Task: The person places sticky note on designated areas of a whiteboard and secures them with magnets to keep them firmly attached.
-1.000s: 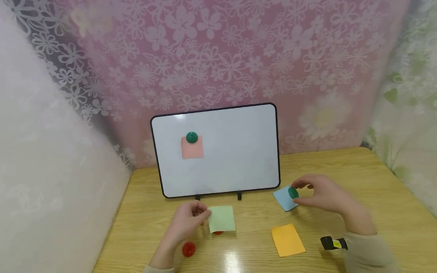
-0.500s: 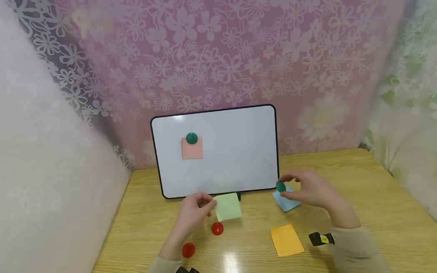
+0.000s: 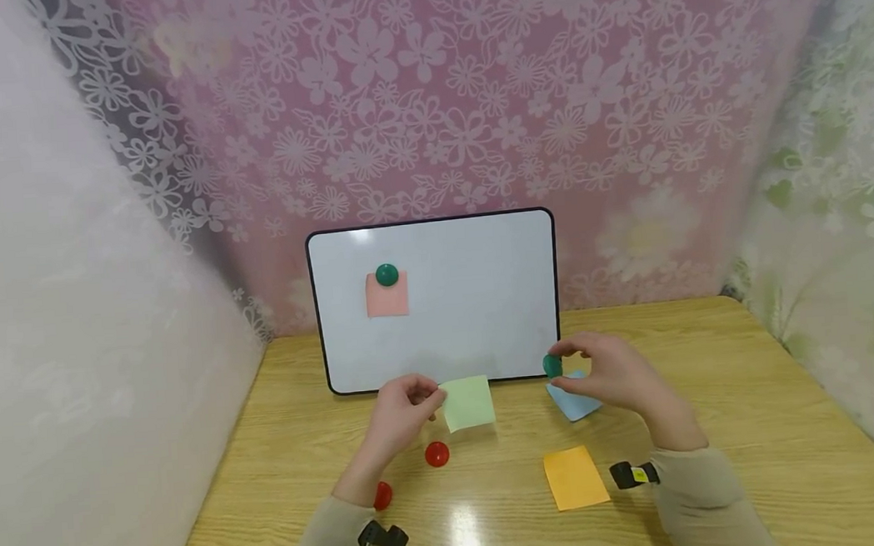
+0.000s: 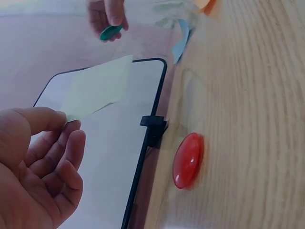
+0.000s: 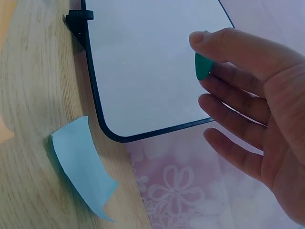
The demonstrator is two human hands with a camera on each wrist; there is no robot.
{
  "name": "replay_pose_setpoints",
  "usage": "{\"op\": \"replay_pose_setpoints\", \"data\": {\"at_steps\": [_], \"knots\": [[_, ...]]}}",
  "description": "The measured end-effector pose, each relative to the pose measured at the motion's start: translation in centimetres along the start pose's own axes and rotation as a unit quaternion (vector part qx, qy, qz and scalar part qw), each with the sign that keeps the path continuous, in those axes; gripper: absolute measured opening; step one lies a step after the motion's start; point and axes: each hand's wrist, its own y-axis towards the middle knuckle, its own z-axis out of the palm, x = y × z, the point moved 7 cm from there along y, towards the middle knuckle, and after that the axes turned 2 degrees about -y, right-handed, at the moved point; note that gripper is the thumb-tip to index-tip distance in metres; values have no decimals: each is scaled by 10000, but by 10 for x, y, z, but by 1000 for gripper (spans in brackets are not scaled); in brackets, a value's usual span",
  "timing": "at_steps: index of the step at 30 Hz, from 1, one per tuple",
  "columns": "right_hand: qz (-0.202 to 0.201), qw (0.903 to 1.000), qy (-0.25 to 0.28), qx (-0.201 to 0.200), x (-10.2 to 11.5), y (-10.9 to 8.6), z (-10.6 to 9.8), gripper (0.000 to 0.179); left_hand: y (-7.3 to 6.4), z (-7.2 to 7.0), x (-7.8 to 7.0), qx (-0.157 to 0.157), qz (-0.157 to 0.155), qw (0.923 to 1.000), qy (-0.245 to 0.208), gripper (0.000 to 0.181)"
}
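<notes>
Between thumb and fingertips, my left hand [image 3: 405, 413] pinches a pale green sticky note [image 3: 469, 403] by its left side, held up in front of the board's lower edge. My right hand [image 3: 618, 375] pinches a round green magnet [image 5: 204, 66] between thumb and fingers, near the board's lower right corner. The whiteboard [image 3: 476, 304] stands upright in a black frame. On it, a pink sticky note [image 3: 388, 301] hangs under another green magnet [image 3: 387, 274]. Beneath my right hand a blue sticky note [image 5: 83, 164] lies on the table, its edges curling up.
Two red magnets lie on the wooden table: one red magnet [image 3: 436, 454] below the green note, another red magnet [image 3: 383, 495] partly hidden by my left wrist. An orange sticky note [image 3: 575, 477] lies at the front right. A black stand foot [image 4: 153, 128] supports the board.
My left hand has raised the green note up and to the right, uncovering a red magnet. My right hand has lifted the green magnet off the blue note and moved it left toward the board.
</notes>
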Motion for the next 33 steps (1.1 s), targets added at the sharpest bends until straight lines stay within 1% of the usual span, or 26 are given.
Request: {"op": "replay_pose_setpoints", "data": {"at_steps": [5, 9, 13, 17, 23, 28, 33], "knots": [[-111, 9997, -120, -179, 2, 2, 4, 37, 3, 6, 1, 9, 128, 9998, -168, 10], [1, 9997, -158, -179, 4, 4, 6, 38, 7, 9, 5, -67, 208, 9996, -181, 11], [47, 9997, -181, -140, 10, 8, 7, 39, 12, 9, 6, -109, 200, 9996, -179, 13], [30, 9995, -262, -173, 17, 13, 8, 39, 18, 9, 5, -146, 230, 9996, -78, 13], [24, 9987, -334, -375, 23, 18, 13, 39, 28, 9, 1, -119, 414, 9990, 65, 10], [182, 9980, -293, -520, 21, 23, 17, 39, 36, 8, -3, -159, 523, 9982, 262, 10], [371, 9968, -322, -632, 21, 31, 21, 39, 47, 6, -7, -288, 583, 9969, 436, 12]]}}
